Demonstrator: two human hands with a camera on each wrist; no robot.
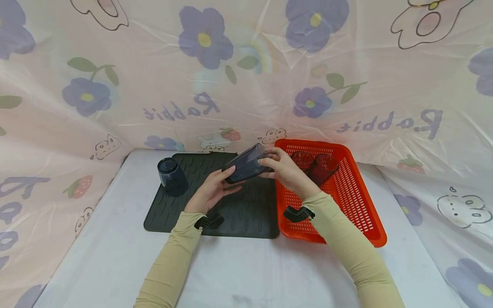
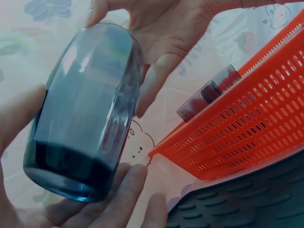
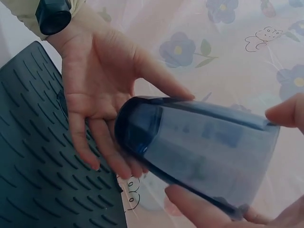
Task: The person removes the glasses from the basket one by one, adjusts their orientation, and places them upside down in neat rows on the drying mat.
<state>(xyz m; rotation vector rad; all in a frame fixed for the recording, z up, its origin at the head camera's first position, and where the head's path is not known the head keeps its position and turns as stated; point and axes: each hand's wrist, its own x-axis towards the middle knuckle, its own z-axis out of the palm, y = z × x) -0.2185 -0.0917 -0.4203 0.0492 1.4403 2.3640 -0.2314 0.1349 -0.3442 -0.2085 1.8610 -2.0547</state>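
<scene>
Nearest, 2 pale yellow-green sleeves (image 1: 169, 261) reach across a white table (image 1: 227, 273), a black band at each wrist, toward a dark ribbed mat (image 1: 246, 216). The left hand (image 1: 212, 188), over the mat, is loosely open: its thumb lies against a blue-grey glass (image 1: 246, 163) near the base, its other fingers extended beneath. The right hand (image 1: 286, 171), at the mat's right edge, grips the rim end between thumb and fingers.

The glass is held above the mat's far right part, its long axis slanting: the thick base points left and toward the person, the rim right and away. A similar tumbler (image 1: 172, 179) stands on the mat's far left part. Just right of the mat, an orange-red basket (image 1: 369, 216) holds 2 glasses (image 1: 323, 169). Beyond the mat hangs a pale sheet (image 1: 250, 115) printed with flowers and rabbits.
</scene>
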